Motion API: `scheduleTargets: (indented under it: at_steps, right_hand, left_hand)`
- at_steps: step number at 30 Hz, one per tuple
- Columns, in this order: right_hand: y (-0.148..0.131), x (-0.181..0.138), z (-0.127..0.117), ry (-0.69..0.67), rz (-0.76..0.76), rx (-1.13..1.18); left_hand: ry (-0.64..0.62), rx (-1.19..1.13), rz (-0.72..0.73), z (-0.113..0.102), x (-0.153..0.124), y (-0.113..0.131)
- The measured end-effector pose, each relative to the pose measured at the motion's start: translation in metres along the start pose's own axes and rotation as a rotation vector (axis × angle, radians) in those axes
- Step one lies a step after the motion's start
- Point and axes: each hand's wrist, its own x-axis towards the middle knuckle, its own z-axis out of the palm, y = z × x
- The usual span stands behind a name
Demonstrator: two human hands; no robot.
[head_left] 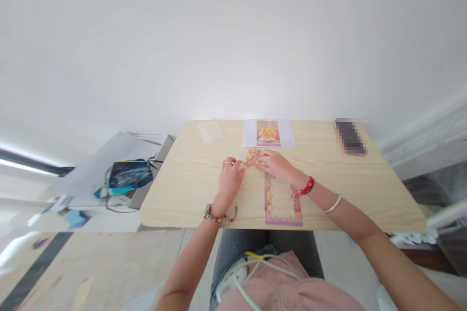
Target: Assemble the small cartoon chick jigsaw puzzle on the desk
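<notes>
A small heap of orange and pink jigsaw puzzle pieces lies near the middle of the table. At its left edge is my left hand, with thumb and forefinger brought together; anything between them is too small to make out. My right hand reaches in from the right, its bent fingers closed at the heap and partly covering it. What those fingertips grip is hidden. Below my right wrist lies the purple and orange puzzle frame, its pale centre showing no picture. Beyond the heap, a picture card shows an orange, round figure.
The picture card is on a white sheet near the wall. A clear plastic bag lies at the table's back left, and a phone at the back right. Left of the wooden table are a dark bag and cables.
</notes>
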Motion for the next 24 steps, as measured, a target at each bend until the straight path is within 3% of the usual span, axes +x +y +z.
scheduleTargets:
  at_steps: [7,17,24]
  right_hand:
    - [-0.021,0.025,0.02,0.011,0.022,-0.082]
    - [-0.023,0.018,0.024,-0.019,0.012,-0.072]
    - [0.002,0.006,0.013,0.037,0.09,0.019]
  left_hand:
    - [-0.04,0.006,0.015,0.005,0.004,-0.002]
    - [-0.069,-0.069,0.082,0.007,0.007,-0.008]
    - [-0.071,-0.052,0.102,0.004,0.004,-0.01]
